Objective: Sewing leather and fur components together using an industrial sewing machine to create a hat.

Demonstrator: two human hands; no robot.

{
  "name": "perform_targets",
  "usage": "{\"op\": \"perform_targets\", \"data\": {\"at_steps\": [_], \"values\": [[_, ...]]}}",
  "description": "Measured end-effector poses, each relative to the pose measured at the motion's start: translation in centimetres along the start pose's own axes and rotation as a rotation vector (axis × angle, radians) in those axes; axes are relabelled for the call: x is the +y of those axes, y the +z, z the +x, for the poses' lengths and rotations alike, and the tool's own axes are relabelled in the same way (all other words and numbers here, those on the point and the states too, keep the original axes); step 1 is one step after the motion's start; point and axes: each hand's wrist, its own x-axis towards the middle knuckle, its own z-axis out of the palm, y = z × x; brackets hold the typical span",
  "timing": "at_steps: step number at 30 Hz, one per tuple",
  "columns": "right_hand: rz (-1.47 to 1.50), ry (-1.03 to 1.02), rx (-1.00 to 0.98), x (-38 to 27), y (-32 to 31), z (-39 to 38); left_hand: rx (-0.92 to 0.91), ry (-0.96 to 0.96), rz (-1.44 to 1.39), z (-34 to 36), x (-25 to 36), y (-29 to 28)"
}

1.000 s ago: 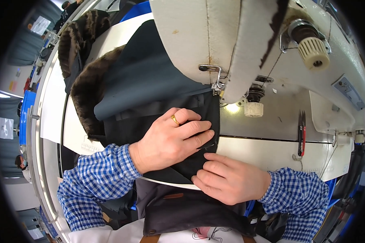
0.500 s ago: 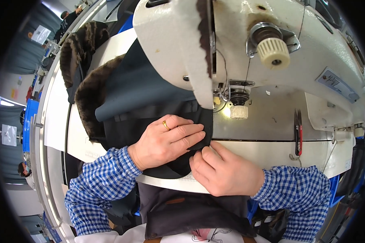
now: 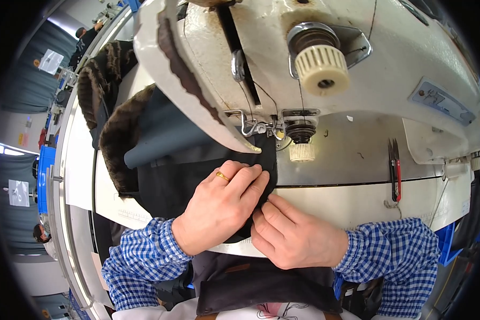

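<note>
Fabric piece (image 3: 168, 184) is black and blue-grey, with brown fur (image 3: 114, 154) alongside.

We have black cloth (image 3: 168, 186) spread under our left fingers (image 3: 244, 180), its near edge meeting our right fingertips (image 3: 272, 198). Farther out and left of our fingers, a slate-blue layer (image 3: 168, 130) overlaps it, smoothly folded, bordered by brown fur (image 3: 114, 154).

Cloth (image 3: 168, 184) on table (image 3: 325, 201), sewing machine (image 3: 378, 69) behind it, snips (image 3: 395, 173) to the right
</note>
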Motion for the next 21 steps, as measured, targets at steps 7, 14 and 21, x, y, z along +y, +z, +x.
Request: {"op": "perform_targets", "data": {"at_steps": [7,14,21], "values": [[-0.009,0.052,-0.030,-0.6,0.0,0.0,0.019,-0.171,-0.071,0.6,0.0,0.3],[-0.007,0.039,-0.019,-0.4,0.1,0.0,0.112,-0.083,-0.023,0.0,-1.1,1.6],[-0.034,0.024,-0.055,-0.4,-0.2,0.0,0.187,0.010,-0.079,0.0,-2.1,2.0]]}}
